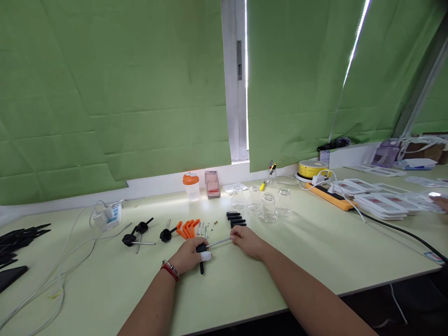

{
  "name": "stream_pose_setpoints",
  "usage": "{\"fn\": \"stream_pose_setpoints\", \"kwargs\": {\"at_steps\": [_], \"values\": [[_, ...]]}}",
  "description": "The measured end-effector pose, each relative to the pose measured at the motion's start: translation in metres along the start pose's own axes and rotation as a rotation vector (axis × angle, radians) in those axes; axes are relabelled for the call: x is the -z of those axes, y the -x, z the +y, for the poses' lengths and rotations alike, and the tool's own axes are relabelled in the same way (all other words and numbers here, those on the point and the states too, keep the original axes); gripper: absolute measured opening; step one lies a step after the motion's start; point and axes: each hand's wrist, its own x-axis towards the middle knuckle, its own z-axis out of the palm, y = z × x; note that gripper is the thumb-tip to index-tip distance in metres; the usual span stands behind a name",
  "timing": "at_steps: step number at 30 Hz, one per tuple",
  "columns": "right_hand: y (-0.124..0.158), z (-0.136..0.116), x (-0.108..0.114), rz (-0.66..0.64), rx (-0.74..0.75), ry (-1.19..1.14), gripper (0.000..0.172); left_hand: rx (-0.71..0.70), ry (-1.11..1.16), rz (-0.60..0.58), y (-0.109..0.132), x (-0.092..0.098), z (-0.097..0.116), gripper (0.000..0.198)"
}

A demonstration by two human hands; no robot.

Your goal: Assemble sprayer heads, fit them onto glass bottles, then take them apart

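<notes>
My left hand [192,255], with white tape round its thumb, grips a black knob-like part [202,248] with a short black arm. A thin metal rod [219,242] runs from that part to the right. The fingertips of my right hand [245,239] pinch the rod's far end. Just beyond the hands lie several orange angled pieces [188,229], several short metal pins [202,228] and a row of black ridged pieces [235,218]. To the left are similar black parts with rods [165,234] and two more black round parts [129,239].
Glass jars [268,207] stand at the back, right of an orange-lidded cup [191,186]. White cables [59,275] trail from a power strip [114,215] on the left. An orange power strip [331,196], stacked white frames [381,205] and another person's hand [440,202] are at right.
</notes>
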Motion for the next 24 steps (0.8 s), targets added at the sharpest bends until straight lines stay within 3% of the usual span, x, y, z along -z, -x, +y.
{"fn": "stream_pose_setpoints", "kwargs": {"at_steps": [8, 13, 24], "values": [[-0.0025, 0.005, -0.0019, 0.015, -0.003, 0.016, 0.021, -0.006, -0.008, -0.005, -0.0012, -0.0003, -0.0044, 0.035], [-0.0014, 0.0054, -0.0016, -0.011, 0.026, -0.014, 0.009, -0.009, -0.006, -0.005, -0.0021, -0.0013, -0.0063, 0.035], [0.0013, -0.0017, 0.0015, -0.013, 0.032, 0.033, 0.006, -0.009, -0.004, -0.005, -0.0015, -0.0009, -0.0065, 0.033]]}}
